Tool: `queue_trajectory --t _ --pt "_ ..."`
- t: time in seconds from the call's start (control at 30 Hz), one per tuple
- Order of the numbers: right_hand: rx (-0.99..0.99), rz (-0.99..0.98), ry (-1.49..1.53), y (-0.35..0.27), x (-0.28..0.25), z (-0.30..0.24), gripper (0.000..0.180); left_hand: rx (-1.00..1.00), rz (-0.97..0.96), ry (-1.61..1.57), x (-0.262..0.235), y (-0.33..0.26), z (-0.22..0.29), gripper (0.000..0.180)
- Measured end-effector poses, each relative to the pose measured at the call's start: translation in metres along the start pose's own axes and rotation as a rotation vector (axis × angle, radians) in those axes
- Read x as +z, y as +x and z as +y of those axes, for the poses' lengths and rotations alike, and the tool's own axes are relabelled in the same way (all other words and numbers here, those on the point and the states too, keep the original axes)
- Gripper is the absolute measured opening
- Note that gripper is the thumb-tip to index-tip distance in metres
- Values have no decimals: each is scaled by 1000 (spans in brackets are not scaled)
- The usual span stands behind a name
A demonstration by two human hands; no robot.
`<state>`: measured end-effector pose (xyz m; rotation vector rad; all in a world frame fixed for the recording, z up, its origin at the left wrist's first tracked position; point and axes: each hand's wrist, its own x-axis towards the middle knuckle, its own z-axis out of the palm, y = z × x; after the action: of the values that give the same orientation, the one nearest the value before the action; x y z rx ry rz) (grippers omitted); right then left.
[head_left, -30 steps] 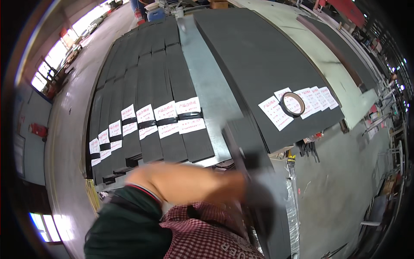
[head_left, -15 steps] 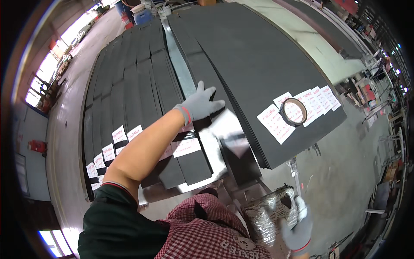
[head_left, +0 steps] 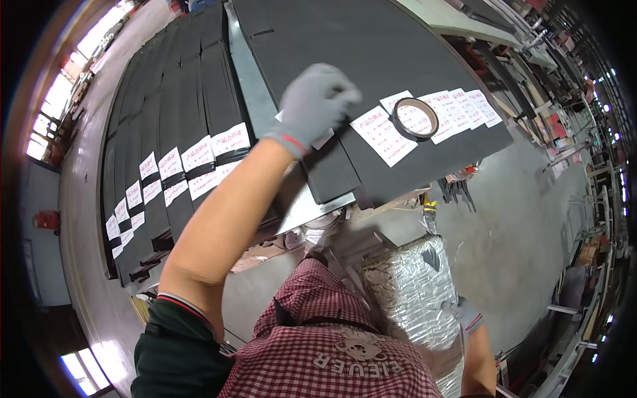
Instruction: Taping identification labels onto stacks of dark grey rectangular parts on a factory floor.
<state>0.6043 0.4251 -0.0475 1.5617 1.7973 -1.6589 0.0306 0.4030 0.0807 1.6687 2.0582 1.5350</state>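
My left hand, in a grey glove, is raised over the dark sheet stack, its fingers curled inward. Its fingertips are blurred, so what they hold, if anything, does not show. Beneath it, a narrow dark strip lies along the stack's edge, with a white printed slip partly covered by the hand. My right hand, gloved too, is low on the right with fingers extended against a silver foil-covered bundle. On the large dark sheets a roll of dark tape rests on printed slips.
Several dark strip bundles lie at left, banded with black tape and bearing white slips. A pale metal strip runs between them and the large sheets. Metal racks and stock line the right side. A red object stands far left.
My left hand has gone from spread fingers to curled ones. The shiny piece beside it no longer shows. My right hand has shifted against the foil bundle, and the whole view has moved.
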Motion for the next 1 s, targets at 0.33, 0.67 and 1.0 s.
queue_trajectory --t 0.33,0.67,1.0 --pt "-554 187 427 77 99 -239 50 -181 -532 458 98 87 7 31" --pt "-220 120 1258 79 135 -299 38 639 -680 -236 33 0 -9 18" --pt "-236 320 707 -35 120 -153 34 455 -891 -326 41 -105 63 18"
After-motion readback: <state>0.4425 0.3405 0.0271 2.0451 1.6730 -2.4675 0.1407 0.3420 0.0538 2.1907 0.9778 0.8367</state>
